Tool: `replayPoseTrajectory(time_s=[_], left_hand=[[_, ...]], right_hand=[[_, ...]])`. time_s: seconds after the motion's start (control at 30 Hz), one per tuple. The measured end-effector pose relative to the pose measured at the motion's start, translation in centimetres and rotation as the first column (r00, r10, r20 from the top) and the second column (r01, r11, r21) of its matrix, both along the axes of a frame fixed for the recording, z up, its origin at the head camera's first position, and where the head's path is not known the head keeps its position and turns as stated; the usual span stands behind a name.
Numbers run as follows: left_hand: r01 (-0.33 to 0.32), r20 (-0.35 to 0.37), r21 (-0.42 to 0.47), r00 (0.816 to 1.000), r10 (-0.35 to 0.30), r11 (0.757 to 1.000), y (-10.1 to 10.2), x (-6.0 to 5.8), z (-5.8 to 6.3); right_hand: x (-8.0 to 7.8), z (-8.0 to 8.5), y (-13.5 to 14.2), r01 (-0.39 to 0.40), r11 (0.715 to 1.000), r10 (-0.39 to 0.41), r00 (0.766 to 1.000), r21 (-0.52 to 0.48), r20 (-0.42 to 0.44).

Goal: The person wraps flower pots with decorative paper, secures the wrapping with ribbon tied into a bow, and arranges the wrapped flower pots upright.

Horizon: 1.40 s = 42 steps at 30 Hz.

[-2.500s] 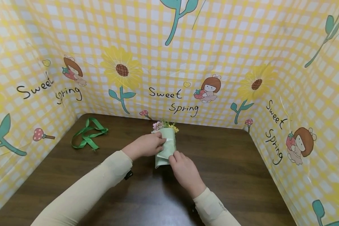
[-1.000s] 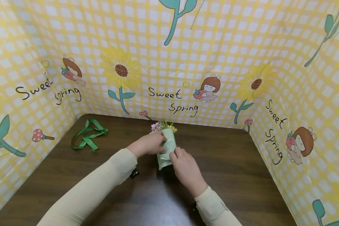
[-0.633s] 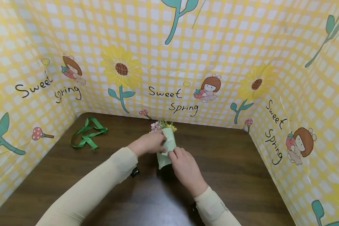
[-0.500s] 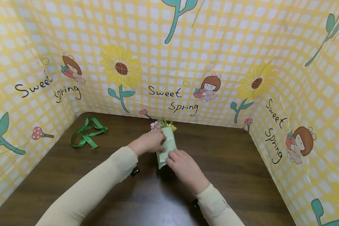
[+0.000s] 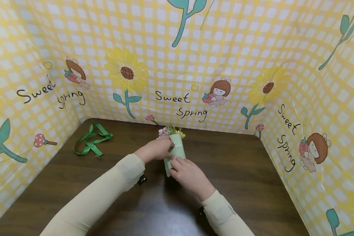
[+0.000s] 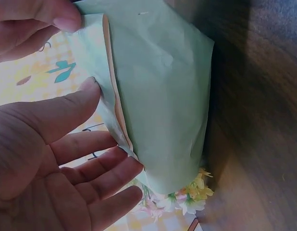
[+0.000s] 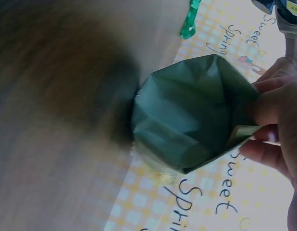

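Note:
A pale green wrapping paper [image 5: 178,149] is rolled round a small bunch of pink, yellow and white flowers [image 5: 164,132], whose heads poke out at the far end. Along the folded edge, my left hand [image 5: 156,150] rests its thumb and fairly straight fingertips on the paper. Nearer me, my right hand [image 5: 191,177] pinches that edge towards the bottom of the roll. The right wrist view looks into the hollow lower end of the paper [image 7: 182,106], with the right thumb at its opening. In the left wrist view, the flower heads [image 6: 189,202] show below the paper.
A loosely looped green ribbon [image 5: 91,144] lies at the back left of the dark wooden table [image 5: 239,170]. A yellow checked cloth [image 5: 177,65] with printed flowers and lettering stands round the back and sides.
My right hand has shifted left across the roll's lower part, drawing the loose lower edge over. The lower end looks narrower. My left hand has moved slightly right and then stayed almost still.

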<state>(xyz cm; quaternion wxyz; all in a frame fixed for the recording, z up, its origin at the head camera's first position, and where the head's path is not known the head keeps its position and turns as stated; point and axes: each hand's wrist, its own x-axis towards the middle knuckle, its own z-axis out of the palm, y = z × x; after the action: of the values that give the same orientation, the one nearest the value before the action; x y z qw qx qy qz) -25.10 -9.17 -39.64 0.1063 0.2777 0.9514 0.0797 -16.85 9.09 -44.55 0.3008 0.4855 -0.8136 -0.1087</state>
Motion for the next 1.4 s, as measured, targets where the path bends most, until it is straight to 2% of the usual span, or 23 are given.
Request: replayPoseTrajectory(time_s=[0.1, 0.2, 0.37, 0.4, 0.47, 0.53, 0.63, 0.73, 0.8, 0.87, 0.97, 1.03, 1.13, 1.3, 1.4], left_hand=[[0.006, 0.011, 0.006, 1.0, -0.006, 1.0, 0.0, -0.1, -0.3], [0.012, 0.005, 0.009, 1.0, -0.012, 1.0, -0.1, -0.1, -0.4], [0.005, 0.014, 0.021, 1.0, -0.005, 1.0, -0.2, -0.2, -0.1], [0.001, 0.018, 0.023, 1.0, -0.001, 1.0, -0.2, -0.1, -0.2], [-0.009, 0.019, 0.035, 1.0, 0.008, 0.999, -0.2, -0.1, -0.2], [-0.032, 0.017, 0.061, 0.999, 0.031, 0.998, -0.4, 0.0, -0.6], [-0.057, -0.013, 0.136, 0.998, 0.059, 0.989, -0.8, 0.3, -1.3], [-0.078, -0.036, 0.223, 0.995, 0.089, 0.972, -1.4, 0.8, -2.1], [-0.087, -0.042, 0.277, 0.994, 0.103, 0.957, -1.8, 1.1, -2.7], [-0.114, -0.022, 0.327, 0.992, 0.128, 0.938, -2.1, 1.4, -3.2], [-0.16, 0.026, 0.412, 0.986, 0.164, 0.897, -2.4, 1.7, -4.2], [-0.201, 0.068, 0.47, 0.979, 0.191, 0.86, -2.7, 1.9, -4.7], [-0.259, 0.152, 0.564, 0.966, 0.21, 0.784, -3.0, 2.1, -5.5], [-0.354, 0.295, 0.683, 0.934, 0.202, 0.639, -3.2, 2.5, -5.9], [-0.395, 0.342, 0.704, 0.917, 0.206, 0.59, -3.2, 2.7, -5.9]], right_hand=[[0.1, -0.4, 0.1, 0.004, 1.0, -0.004, 1.0, -0.018, 0.03], [0.1, -0.5, -0.2, 0.047, 0.998, -0.044, 0.997, -0.051, 0.063], [0.2, -0.3, -0.5, 0.079, 0.994, -0.074, 0.995, -0.07, 0.066], [0.2, -0.3, -0.5, 0.076, 0.993, -0.068, 0.994, -0.088, 0.086], [0.0, -0.2, -0.3, 0.071, 0.984, -0.039, 0.981, -0.165, 0.191], [-0.3, 0.1, 0.1, 0.105, 0.957, -0.011, 0.944, -0.269, 0.33], [-1.1, 0.8, 0.8, 0.21, 0.876, 0.059, 0.847, -0.434, 0.529], [-2.5, 0.7, 1.4, 0.365, 0.773, 0.063, 0.769, -0.518, 0.636], [-3.4, 0.1, 1.5, 0.446, 0.707, 0.073, 0.726, -0.549, 0.684], [-4.3, -0.6, 1.6, 0.512, 0.668, 0.079, 0.674, -0.541, 0.735], [-5.0, -1.5, 1.6, 0.558, 0.653, 0.107, 0.601, -0.512, 0.792], [-5.2, -1.8, 1.5, 0.566, 0.654, 0.127, 0.572, -0.502, 0.81], [-5.2, -2.0, 1.4, 0.57, 0.648, 0.159, 0.547, -0.505, 0.822], [-5.3, -1.9, 1.3, 0.58, 0.644, 0.186, 0.514, -0.499, 0.838], [-5.2, -1.9, 1.4, 0.582, 0.644, 0.195, 0.502, -0.496, 0.843]])
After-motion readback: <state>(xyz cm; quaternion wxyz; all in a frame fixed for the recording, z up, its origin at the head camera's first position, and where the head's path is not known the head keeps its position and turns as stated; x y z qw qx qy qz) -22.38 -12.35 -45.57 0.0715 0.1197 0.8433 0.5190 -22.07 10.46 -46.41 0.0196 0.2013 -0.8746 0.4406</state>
